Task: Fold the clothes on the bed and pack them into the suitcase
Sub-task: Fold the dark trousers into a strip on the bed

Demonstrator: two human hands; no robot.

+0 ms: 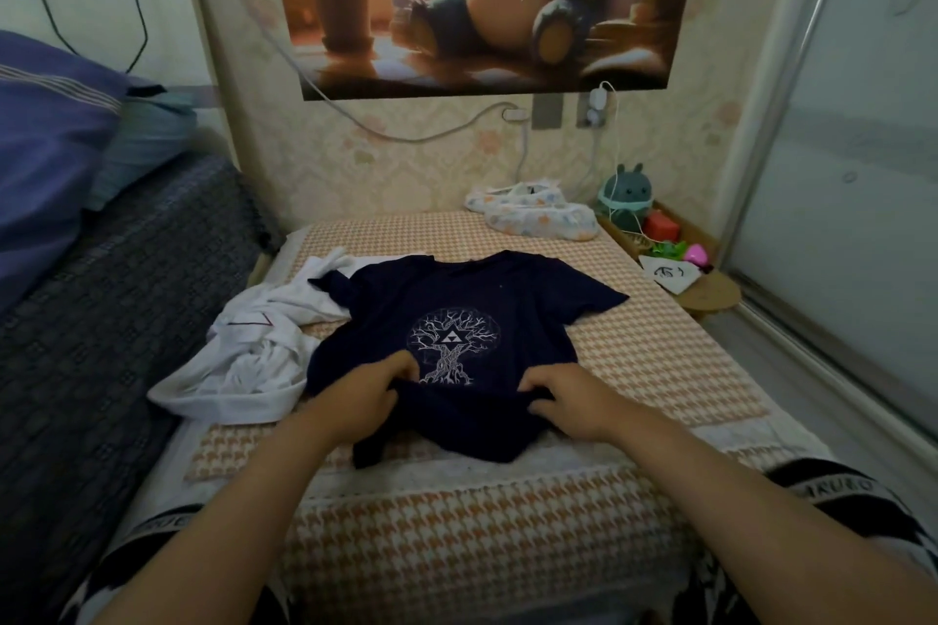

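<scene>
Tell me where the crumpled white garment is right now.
In the head view, the crumpled white garment lies on the left side of the orange houndstooth bedspread, against the left edge of the dark navy tree-print T-shirt.

Dim, warm indoor light; soft blur throughout, wide-angle bending at the edges, faint glare on the glass door (858, 127).
</scene>
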